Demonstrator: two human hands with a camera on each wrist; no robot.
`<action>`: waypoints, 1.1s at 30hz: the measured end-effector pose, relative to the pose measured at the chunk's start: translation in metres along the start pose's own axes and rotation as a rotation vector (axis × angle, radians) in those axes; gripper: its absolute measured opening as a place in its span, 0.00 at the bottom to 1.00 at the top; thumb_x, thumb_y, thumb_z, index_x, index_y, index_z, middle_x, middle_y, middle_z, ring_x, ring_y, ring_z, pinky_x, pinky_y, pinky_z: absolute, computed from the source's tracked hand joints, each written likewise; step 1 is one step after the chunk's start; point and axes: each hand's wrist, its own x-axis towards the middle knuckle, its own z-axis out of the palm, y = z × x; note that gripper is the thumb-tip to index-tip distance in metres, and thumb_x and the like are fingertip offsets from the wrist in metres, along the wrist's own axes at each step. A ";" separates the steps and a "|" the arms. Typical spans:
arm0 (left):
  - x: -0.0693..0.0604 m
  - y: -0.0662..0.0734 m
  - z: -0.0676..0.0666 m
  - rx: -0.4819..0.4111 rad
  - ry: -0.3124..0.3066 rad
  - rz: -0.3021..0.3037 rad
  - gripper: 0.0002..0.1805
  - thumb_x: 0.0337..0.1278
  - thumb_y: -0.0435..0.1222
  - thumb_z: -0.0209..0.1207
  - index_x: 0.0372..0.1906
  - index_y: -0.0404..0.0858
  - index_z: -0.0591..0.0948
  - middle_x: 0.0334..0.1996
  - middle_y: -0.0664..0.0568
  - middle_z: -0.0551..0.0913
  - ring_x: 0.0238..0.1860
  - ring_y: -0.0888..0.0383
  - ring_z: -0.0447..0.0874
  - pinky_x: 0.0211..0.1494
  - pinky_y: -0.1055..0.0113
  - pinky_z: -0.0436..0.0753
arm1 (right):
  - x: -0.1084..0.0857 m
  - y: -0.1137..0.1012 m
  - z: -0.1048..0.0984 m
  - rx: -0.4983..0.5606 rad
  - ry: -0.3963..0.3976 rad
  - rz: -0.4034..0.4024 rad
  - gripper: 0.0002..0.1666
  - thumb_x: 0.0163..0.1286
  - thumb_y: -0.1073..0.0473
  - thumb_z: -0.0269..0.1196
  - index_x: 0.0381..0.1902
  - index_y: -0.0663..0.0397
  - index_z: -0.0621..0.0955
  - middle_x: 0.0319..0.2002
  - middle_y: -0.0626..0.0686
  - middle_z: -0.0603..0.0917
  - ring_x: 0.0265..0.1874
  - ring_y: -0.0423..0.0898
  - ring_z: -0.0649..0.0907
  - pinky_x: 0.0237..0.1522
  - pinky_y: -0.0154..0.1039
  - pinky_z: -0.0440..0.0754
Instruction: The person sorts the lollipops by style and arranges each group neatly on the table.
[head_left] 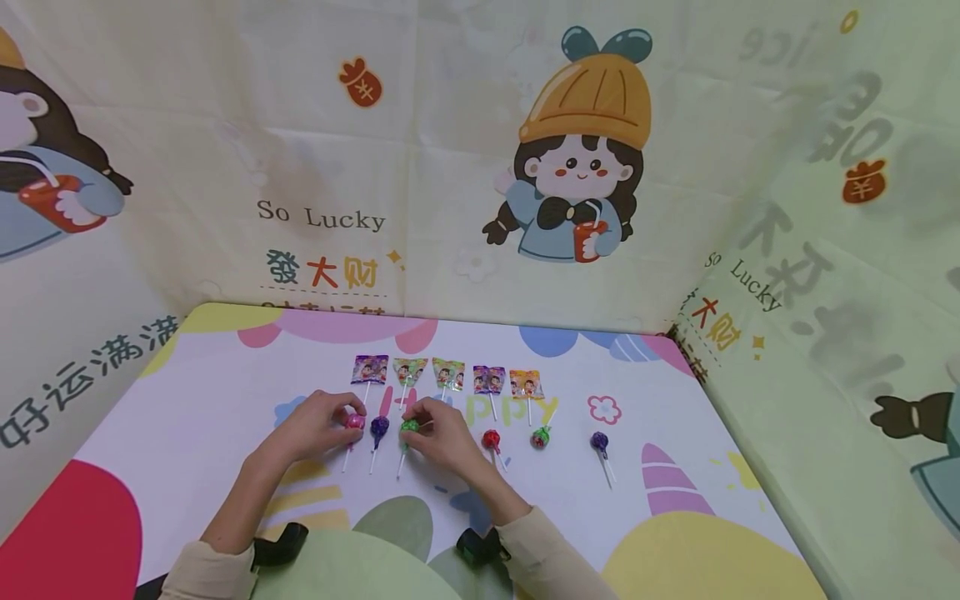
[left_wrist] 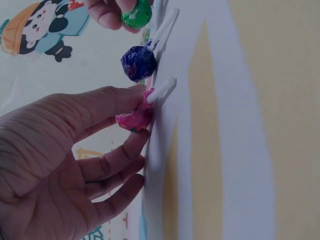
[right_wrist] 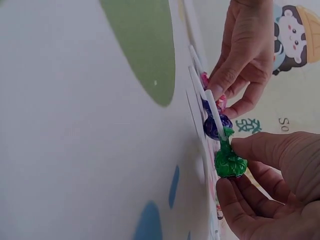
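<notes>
Your left grip (head_left: 318,425) pinches the pink lollipop (left_wrist: 135,118) and your right grip (head_left: 447,433) the green lollipop (right_wrist: 231,164), thumb and fingers snug on each, with the dark purple lollipop (head_left: 379,427) between them on the desk (head_left: 555,487), where an inward drift of either could knock it askew.

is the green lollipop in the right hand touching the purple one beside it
Apart: the head view shows bare tabletop between the green lollipop and the purple lollipop beside it.

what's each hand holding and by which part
Left hand: the pink lollipop, pinched by its wrapped head. Right hand: the green lollipop, also by its wrapped head.
</notes>
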 end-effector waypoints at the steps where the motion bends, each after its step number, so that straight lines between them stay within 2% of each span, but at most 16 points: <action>1: 0.000 0.000 0.000 0.000 0.000 0.002 0.14 0.56 0.39 0.73 0.46 0.44 0.84 0.35 0.53 0.81 0.42 0.51 0.73 0.50 0.49 0.79 | 0.001 0.000 0.001 -0.001 -0.001 0.003 0.11 0.67 0.66 0.69 0.46 0.60 0.82 0.44 0.53 0.85 0.47 0.48 0.85 0.52 0.33 0.84; 12: 0.000 0.000 0.001 0.005 0.005 0.012 0.13 0.55 0.38 0.73 0.45 0.44 0.84 0.34 0.54 0.81 0.42 0.52 0.73 0.50 0.52 0.78 | 0.012 0.000 0.006 -0.009 -0.013 0.060 0.11 0.67 0.65 0.70 0.45 0.57 0.82 0.43 0.51 0.85 0.44 0.44 0.84 0.50 0.32 0.84; 17: -0.001 0.000 0.001 0.001 0.004 0.001 0.14 0.55 0.38 0.73 0.46 0.44 0.84 0.34 0.53 0.81 0.43 0.50 0.73 0.51 0.48 0.78 | 0.013 0.000 0.007 -0.013 -0.017 0.063 0.10 0.67 0.65 0.70 0.45 0.57 0.82 0.42 0.50 0.85 0.42 0.42 0.83 0.49 0.31 0.83; 25: -0.001 0.002 0.001 0.000 0.003 0.001 0.13 0.55 0.38 0.73 0.45 0.44 0.84 0.34 0.53 0.81 0.41 0.52 0.74 0.49 0.53 0.79 | 0.012 -0.001 0.007 -0.017 -0.024 0.050 0.10 0.66 0.66 0.70 0.45 0.56 0.82 0.41 0.50 0.85 0.41 0.41 0.82 0.47 0.30 0.83; 33: -0.002 0.004 -0.002 -0.007 0.007 0.009 0.12 0.55 0.37 0.73 0.44 0.44 0.84 0.33 0.53 0.82 0.41 0.51 0.74 0.49 0.52 0.77 | 0.011 -0.002 0.006 -0.028 -0.028 0.059 0.12 0.67 0.64 0.70 0.47 0.55 0.82 0.43 0.48 0.85 0.42 0.38 0.82 0.49 0.29 0.82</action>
